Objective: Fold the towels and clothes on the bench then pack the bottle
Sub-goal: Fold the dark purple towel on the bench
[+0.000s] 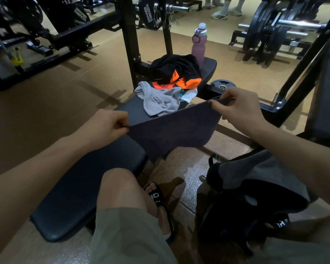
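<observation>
I see my left hand pinching one top corner of a dark purple towel. My right hand pinches the other top corner. Both hands have their fingers curled tight on the cloth. The towel is stretched between them and its top edge runs from one hand to the other. The rest of it hangs down below my hands, over the right side of the black bench, and its bottom edge hangs past the bench side, above the floor.

Farther along the bench, well apart from my hands, lies a grey towel in a loose heap. Just behind it is a black and orange piece of clothing, all bunched up and touching the grey one. The pink bottle stands upright at the far end of the bench, right beside the clothes.

A dark bag sits low on my right, under my right arm.
</observation>
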`<state>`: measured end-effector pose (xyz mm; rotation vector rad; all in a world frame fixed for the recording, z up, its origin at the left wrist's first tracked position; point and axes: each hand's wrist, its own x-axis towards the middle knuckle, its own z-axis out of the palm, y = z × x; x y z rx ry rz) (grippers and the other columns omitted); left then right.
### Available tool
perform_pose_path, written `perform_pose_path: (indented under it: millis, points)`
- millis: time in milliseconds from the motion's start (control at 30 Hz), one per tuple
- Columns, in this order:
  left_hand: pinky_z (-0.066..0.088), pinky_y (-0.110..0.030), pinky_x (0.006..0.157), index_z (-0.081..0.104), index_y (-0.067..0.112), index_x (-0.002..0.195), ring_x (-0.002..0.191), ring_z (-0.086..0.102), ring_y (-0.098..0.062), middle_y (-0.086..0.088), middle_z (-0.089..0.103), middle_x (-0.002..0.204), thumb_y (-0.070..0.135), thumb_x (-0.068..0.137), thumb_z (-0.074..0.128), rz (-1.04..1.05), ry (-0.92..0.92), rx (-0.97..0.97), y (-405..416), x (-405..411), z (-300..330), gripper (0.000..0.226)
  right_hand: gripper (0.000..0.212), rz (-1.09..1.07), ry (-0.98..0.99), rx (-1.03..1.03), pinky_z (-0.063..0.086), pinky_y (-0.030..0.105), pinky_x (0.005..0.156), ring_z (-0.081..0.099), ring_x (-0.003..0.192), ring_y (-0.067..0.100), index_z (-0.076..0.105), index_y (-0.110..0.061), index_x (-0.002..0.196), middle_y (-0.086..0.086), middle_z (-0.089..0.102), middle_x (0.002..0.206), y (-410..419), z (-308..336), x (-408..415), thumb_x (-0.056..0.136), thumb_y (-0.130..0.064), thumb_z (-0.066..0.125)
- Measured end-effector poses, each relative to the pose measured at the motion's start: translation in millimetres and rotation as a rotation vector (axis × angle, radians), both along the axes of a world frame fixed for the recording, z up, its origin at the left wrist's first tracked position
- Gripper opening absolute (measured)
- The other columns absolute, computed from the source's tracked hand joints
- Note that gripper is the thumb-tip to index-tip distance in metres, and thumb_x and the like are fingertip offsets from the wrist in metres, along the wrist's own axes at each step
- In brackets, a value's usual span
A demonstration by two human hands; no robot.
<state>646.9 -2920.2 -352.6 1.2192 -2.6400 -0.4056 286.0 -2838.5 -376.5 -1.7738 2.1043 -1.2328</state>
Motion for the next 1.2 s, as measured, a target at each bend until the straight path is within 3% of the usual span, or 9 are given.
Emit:
perform_pose_path:
  millis: [167,267,400,533,700,767,867,1000,1200]
  points:
    - [0.054,-0.045,0.082,0.058,0.031,0.084,0.087,0.062,-0.009,0.008,0.062,0.092,0.022,0.087,0.074,-0.066,-0.123,0.168,4,-7,-26,0.019,0.017,0.071,0.001,-0.043,0.053,0.036,0.062,0.064,0.067,0.016,0.068,-0.010,0.085,-0.001,0.065,0.073,1,11,2,0.085,-0.025,0.075]
    - [0.049,-0.037,0.097,0.051,0.036,0.125,0.114,0.055,-0.012,0.007,0.055,0.125,0.045,0.087,0.072,-0.119,-0.291,0.257,15,-27,-46,0.045,0.014,0.262,0.201,-0.062,0.041,0.023,0.059,0.057,0.064,0.011,0.066,-0.012,0.080,-0.008,0.058,0.069,1,29,14,0.082,-0.023,0.074]
    - [0.039,-0.026,0.103,0.032,0.035,0.149,0.131,0.041,-0.004,0.007,0.041,0.149,0.047,0.088,0.071,-0.156,0.088,0.339,38,-80,-41,0.074,0.013,0.552,0.468,-0.015,0.040,0.024,0.060,0.051,0.065,0.013,0.062,-0.012,0.075,-0.003,0.058,0.071,2,46,33,0.079,-0.022,0.070]
    - [0.051,-0.043,0.100,0.051,0.027,0.125,0.118,0.059,-0.013,0.004,0.061,0.124,0.041,0.084,0.073,-0.166,0.481,0.367,50,-125,-30,0.049,0.010,0.620,0.462,0.068,0.034,0.016,0.057,0.048,0.062,0.011,0.060,-0.013,0.071,-0.005,0.054,0.066,8,55,38,0.077,-0.017,0.068]
    - [0.052,-0.045,0.076,0.058,0.015,0.096,0.087,0.063,-0.021,-0.002,0.064,0.088,0.025,0.090,0.063,-0.151,0.569,0.291,57,-148,-30,0.013,0.011,0.530,0.248,0.158,0.033,0.014,0.055,0.047,0.060,0.006,0.060,-0.009,0.070,-0.008,0.051,0.060,13,58,31,0.075,-0.008,0.070]
    - [0.046,-0.034,0.073,0.060,0.009,0.091,0.082,0.059,-0.015,-0.002,0.060,0.084,0.021,0.093,0.060,-0.196,0.539,0.266,59,-148,-32,0.013,0.012,0.532,0.232,0.202,0.034,0.015,0.054,0.047,0.058,0.007,0.060,-0.008,0.070,-0.008,0.050,0.058,16,58,29,0.076,-0.008,0.070]
    - [0.043,-0.025,0.085,0.066,0.007,0.097,0.096,0.057,-0.010,0.000,0.059,0.099,0.018,0.100,0.051,-0.297,0.462,0.319,61,-141,-33,0.019,0.011,0.558,0.211,0.253,0.036,0.016,0.053,0.049,0.059,0.010,0.061,-0.009,0.071,-0.005,0.054,0.060,20,57,29,0.078,-0.010,0.070]
    - [0.046,-0.039,0.094,0.069,0.011,0.100,0.106,0.056,-0.014,0.000,0.057,0.114,0.032,0.102,0.040,-0.331,0.299,0.330,55,-124,-42,0.036,0.011,0.602,0.219,0.235,0.038,0.020,0.053,0.051,0.059,0.015,0.060,-0.013,0.071,-0.003,0.054,0.060,22,54,35,0.076,-0.014,0.069]
    - [0.046,-0.037,0.068,0.043,0.023,0.085,0.082,0.052,-0.014,0.004,0.048,0.103,0.037,0.099,0.032,-0.301,0.013,-0.026,57,-104,-45,0.023,0.008,0.602,0.198,0.200,0.042,0.024,0.055,0.053,0.060,0.016,0.061,-0.012,0.073,-0.001,0.056,0.063,22,56,41,0.076,-0.012,0.069]
